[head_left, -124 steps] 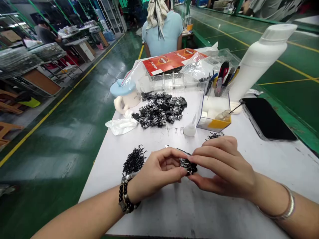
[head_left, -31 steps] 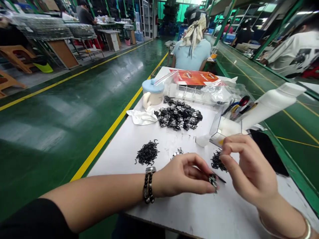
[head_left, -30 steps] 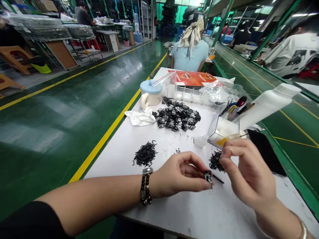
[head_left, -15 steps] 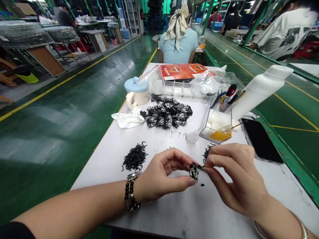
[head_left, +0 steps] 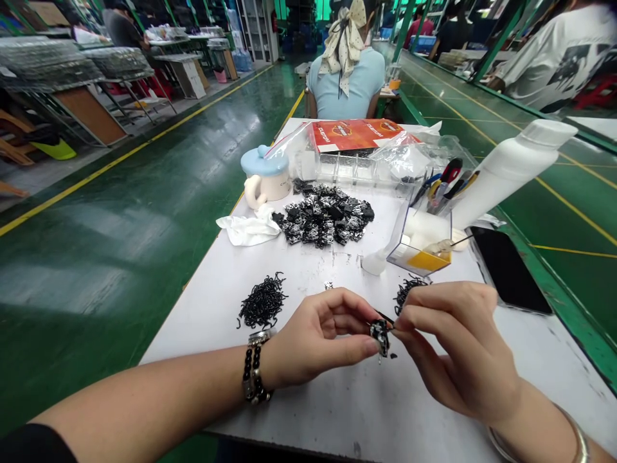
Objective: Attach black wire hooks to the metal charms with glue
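Note:
Between the thumb and fingers of my left hand [head_left: 322,334] is a small black-and-silver part [head_left: 380,335], held upright over the table. My right hand [head_left: 457,341] pinches a tiny thin black piece [head_left: 391,327] against the right side of that part; my fingertips hide most of it. Small black S-shaped hooks [head_left: 263,301] lie in a heap beyond my left wrist. A second heap of small black pieces [head_left: 407,292] is partly behind my right hand. Farther back is a large pile of black-and-silver parts [head_left: 328,215]. A black scrap [head_left: 394,355] rests below my fingertips.
A lidded mug [head_left: 267,177] and crumpled tissue [head_left: 250,227] stand at the left. On the right are a clear box [head_left: 419,257] with tools, a leaning white bottle [head_left: 515,170] and a phone [head_left: 511,267]. A person [head_left: 344,80] sits ahead, beyond red packaging [head_left: 357,133].
The part in my left hand has tilted and shifted slightly right. My right fingertips have come closer, bringing the thin black piece against it.

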Demonstrator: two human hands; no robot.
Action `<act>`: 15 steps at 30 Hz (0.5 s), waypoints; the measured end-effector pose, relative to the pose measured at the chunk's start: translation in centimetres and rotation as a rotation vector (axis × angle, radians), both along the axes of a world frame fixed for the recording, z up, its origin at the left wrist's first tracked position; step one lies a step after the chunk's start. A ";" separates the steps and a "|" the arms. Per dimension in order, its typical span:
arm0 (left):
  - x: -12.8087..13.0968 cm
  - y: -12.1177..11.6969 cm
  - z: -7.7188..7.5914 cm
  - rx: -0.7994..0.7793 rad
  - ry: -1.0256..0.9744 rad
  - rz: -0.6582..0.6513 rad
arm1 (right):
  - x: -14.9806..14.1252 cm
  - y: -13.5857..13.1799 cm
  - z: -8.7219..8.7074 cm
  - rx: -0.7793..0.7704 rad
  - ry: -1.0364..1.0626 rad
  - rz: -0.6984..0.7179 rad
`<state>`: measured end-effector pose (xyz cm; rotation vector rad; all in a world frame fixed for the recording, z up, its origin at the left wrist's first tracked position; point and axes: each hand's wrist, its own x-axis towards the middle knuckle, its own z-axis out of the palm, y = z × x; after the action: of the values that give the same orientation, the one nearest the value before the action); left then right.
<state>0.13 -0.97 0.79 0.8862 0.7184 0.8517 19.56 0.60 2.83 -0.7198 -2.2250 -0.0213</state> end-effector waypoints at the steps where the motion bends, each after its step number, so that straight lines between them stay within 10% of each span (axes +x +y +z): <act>1: 0.0 0.0 0.0 -0.009 0.001 -0.004 | 0.0 0.0 -0.1 0.003 -0.003 -0.002; 15: 0.2 -0.1 -0.7 -0.153 -0.143 -0.050 | 0.0 0.0 -0.1 -0.236 0.071 0.143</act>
<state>0.29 -1.05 0.14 0.6962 0.6254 0.7963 19.60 0.62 2.70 -0.6728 -2.2276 0.3380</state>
